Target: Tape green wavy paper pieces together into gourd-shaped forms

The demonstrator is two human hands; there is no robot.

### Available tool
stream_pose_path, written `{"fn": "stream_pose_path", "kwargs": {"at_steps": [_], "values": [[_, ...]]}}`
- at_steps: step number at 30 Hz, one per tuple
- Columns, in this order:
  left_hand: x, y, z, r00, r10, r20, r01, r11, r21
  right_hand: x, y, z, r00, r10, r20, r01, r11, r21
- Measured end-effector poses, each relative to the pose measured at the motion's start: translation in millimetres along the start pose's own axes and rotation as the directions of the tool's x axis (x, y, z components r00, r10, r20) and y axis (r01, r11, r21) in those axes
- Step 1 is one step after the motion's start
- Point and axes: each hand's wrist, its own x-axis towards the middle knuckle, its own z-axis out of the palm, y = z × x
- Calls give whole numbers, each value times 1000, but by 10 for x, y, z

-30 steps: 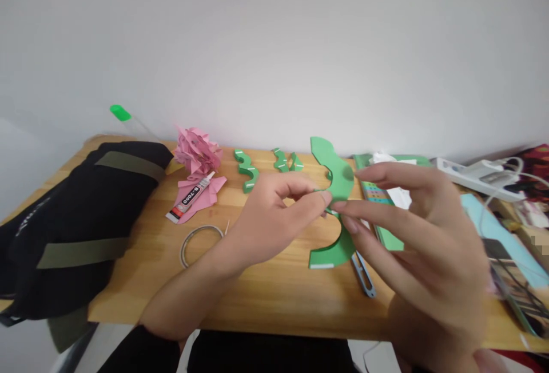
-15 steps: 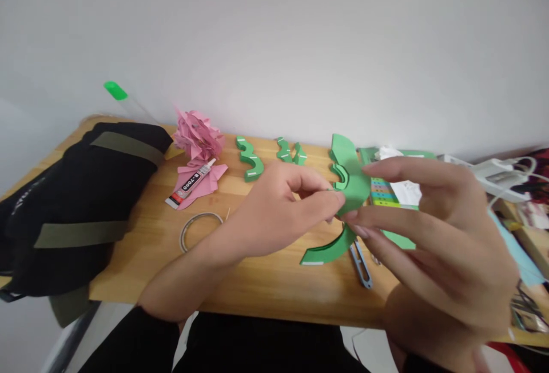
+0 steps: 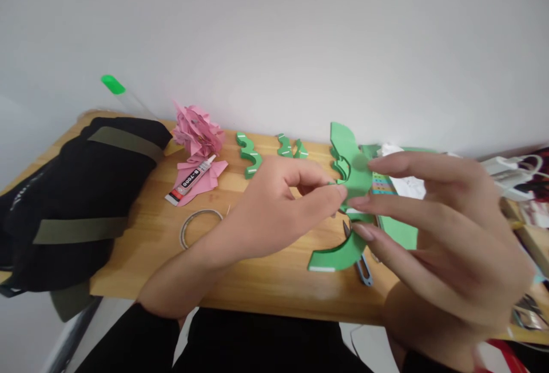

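My left hand point(image 3: 278, 207) pinches the inner edge of a curved green paper piece point(image 3: 349, 150) between thumb and fingers. My right hand point(image 3: 446, 235) has its fingertips on the outer side of that piece. A second green arc point(image 3: 334, 258) with a white strip at its end hangs below, against a lower finger of my right hand; whether the two pieces are joined I cannot tell. Beneath them on the table lies a pair of small blue thread snips point(image 3: 364, 273), partly covered. Wavy green pieces with white strips point(image 3: 250, 158) and smaller green pieces point(image 3: 284, 145) stand farther back.
At left lie a black bag point(image 3: 86, 190), a crumpled pink paper bundle point(image 3: 198, 130), a B-7000 glue tube point(image 3: 191, 180) on pink paper and a tape roll point(image 3: 184, 227). White crumpled paper point(image 3: 412, 187) and a white power strip with cables point(image 3: 508, 173) are at right.
My right fingers have spread farther apart, and the lower green arc has shifted slightly right and down from the upper piece. More of the snips' blade shows. The left hand keeps its pinch.
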Motion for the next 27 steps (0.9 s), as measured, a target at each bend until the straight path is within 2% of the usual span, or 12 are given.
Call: {"fn": "stream_pose_path", "kwargs": {"at_steps": [4,9,13,19,27], "values": [[-2,-14,11,1000,-9,20,8,1000,8,-4,0,25,1000,2,26,-3,1000,26],[-2,-8,7,998,-36,55,36,999,-1,2,9,24,1000,-7,-20,7,999,35],[-8,4,18,996,-50,69,50,999,-8,0,0,36,1000,-1,-14,2,999,50],[-22,9,70,997,-12,81,11,1000,10,27,-21,55,1000,2,-13,-2,1000,-10],[-23,-9,76,996,18,91,-19,1000,10,31,-35,51,999,23,-28,-22,999,24]]}}
